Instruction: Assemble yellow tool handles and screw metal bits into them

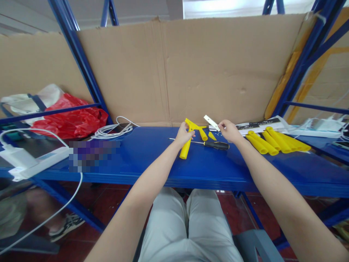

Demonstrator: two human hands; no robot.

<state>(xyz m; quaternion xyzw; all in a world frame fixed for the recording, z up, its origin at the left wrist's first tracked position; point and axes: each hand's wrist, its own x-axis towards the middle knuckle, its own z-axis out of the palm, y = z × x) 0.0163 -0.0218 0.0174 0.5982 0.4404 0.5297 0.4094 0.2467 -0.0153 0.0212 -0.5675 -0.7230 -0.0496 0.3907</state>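
My left hand [184,135] is wrapped round a yellow plastic handle [185,150], a hollow tube with a branching upper end. In my right hand [229,130], the fingers pinch a flat white strip [211,122] with small holes, tilted and held a little above the table. A screwdriver [216,145] with a black grip lies between my hands, its shaft pointing left behind the yellow handle. Close by are another yellow tubular piece [203,134] and a small yellow piece [212,136]. Small bits near my right fingertips are too tiny to name.
Several yellow tubes [278,141] lie on the blue table [147,153] at the right. At the left are a white power strip [40,163], a coiled white cable [113,131] and a red plastic bag [71,116]. Cardboard [204,69] stands behind. Another person's shoe [67,225] shows below left.
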